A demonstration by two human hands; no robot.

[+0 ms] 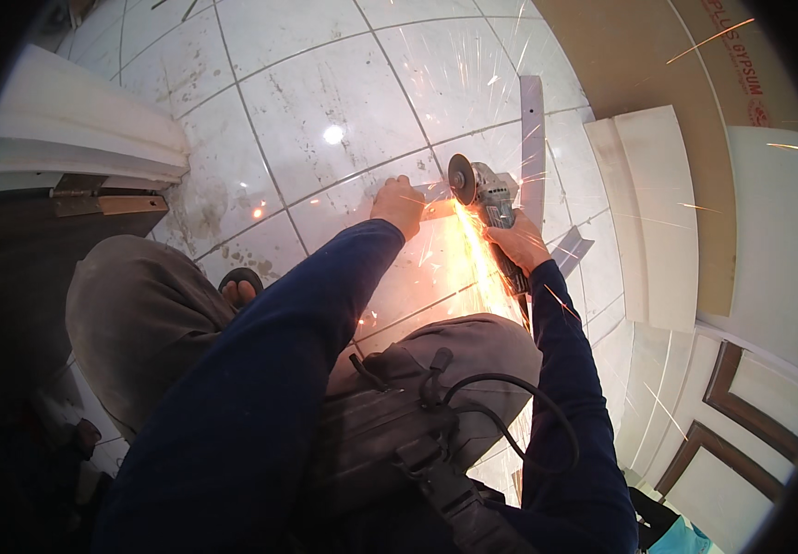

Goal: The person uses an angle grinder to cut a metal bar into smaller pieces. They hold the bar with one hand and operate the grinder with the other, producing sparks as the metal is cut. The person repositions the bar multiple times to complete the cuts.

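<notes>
1. Counting the hands first: two, both reaching forward from dark blue sleeves, well apart from each other.
2. Seen between them: one grey angle grinder with a dark round disc [484,196], one short flat strip of grey metal [429,192] lying on the floor under the disc.
3. Left hand [399,205]: pressed palm-down on the near end of the short strip, fingers spread flat rather than curled, pinning it to the tile.
4. Right hand [519,245]: wrapped tight around the rear body of the grinder, just behind the disc guard.
5. Disc standing on edge, touching the short strip just to the right of the left hand, ahead and to the left of the right hand.
6. One bright orange fan of sparks [477,268] streaming back from the cut toward the knees, with stray streaks across the far wall.
7. One long grey metal bar [532,138] lying beyond the grinder, pointing away, with another bent piece just beside the right wrist.
8. One black power cord [519,392] looping over the lap.
9. One white glossy tiled floor [325,92] beneath everything.
10. One sandalled foot [240,288] near the left knee.
11. One brown board [658,83] and two white panels [658,212] leaning at the right.
</notes>
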